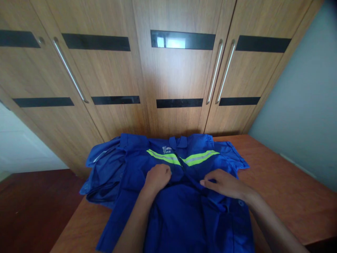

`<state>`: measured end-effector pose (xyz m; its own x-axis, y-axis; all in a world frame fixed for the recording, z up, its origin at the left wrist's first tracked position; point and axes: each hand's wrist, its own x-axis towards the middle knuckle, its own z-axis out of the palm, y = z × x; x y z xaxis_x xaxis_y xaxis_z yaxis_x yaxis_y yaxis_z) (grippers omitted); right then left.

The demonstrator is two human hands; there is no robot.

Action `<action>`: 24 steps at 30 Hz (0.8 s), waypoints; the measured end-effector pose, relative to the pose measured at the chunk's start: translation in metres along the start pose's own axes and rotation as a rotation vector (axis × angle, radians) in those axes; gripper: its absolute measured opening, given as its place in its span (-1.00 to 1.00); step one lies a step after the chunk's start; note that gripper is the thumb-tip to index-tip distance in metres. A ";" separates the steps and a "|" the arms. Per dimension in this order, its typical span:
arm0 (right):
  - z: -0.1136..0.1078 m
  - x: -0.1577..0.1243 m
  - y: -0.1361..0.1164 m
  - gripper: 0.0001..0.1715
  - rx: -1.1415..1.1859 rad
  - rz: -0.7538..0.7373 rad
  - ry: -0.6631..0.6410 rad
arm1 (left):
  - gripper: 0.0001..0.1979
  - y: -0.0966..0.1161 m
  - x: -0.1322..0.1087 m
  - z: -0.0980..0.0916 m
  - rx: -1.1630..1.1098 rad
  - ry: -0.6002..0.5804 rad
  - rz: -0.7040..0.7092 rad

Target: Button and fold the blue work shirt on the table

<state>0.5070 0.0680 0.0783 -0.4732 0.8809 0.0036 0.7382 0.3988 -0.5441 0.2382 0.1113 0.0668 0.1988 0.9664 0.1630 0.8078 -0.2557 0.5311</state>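
Observation:
A blue work jacket (176, 207) lies front up before me, its collar toward the wardrobe. Yellow-green and grey reflective strips (200, 158) cross its chest, and small white lettering (167, 150) sits above the left strip. My left hand (158, 176) is closed at the jacket's front, just below the left strip, with its fingertips mostly turned away and cloth bunched at them. On the other side of the front opening, my right hand (222, 182) pinches the jacket's cloth between thumb and fingers. Both sleeves reach down toward me, the right one with a button (240, 202) showing.
More folded blue clothing (105, 172) is stacked at the left, partly under the jacket, and another blue piece (234, 154) sticks out at the right. All lie on a reddish-brown wooden surface (284, 196). A wooden wardrobe (173, 77) stands directly behind, with a pale wall (302, 105) to the right.

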 end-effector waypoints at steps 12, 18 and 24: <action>0.036 0.078 -0.018 -0.81 -0.254 0.188 0.285 | -0.72 0.046 -0.016 0.029 0.021 0.231 0.377; 0.034 0.081 -0.003 -0.66 -0.124 0.157 0.362 | -0.72 0.028 -0.008 0.054 0.000 0.085 0.141; 0.024 0.067 0.019 -0.45 -0.053 0.170 0.468 | -0.88 0.023 -0.002 0.054 -0.061 0.079 0.188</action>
<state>0.4777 0.1280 0.0479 -0.0862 0.9497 0.3012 0.8154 0.2409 -0.5263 0.2857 0.1045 0.0339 0.2964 0.8971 0.3276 0.7249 -0.4346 0.5345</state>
